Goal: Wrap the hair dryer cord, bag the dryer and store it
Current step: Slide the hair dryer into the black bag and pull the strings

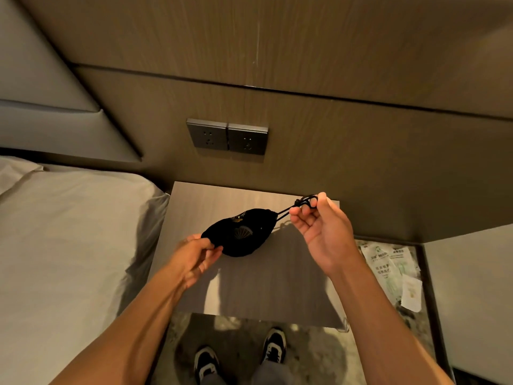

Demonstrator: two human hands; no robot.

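A black fabric drawstring bag with a pale fan-like emblem (241,232) is held in the air above a grey-brown wood-grain bedside table (249,284), over the half of the top nearer the wall. The bag looks full and rounded, its mouth gathered shut; what is inside cannot be seen. The left hand (194,257) pinches the bag's lower left end between thumb and fingers, the hand otherwise loosely curled. The right hand (322,226) is raised near the table's far right corner, palm turned upward, thumb and forefinger closed on the knotted end of the thin black drawstring cord (294,207), the other fingers half open. The cord runs taut from the bag's gathered mouth to that hand. On the brown wall panel beyond the table's far edge sit two dark grey wall sockets (227,136). A bed with a pale grey sheet (69,232) lies beside the table's left edge.
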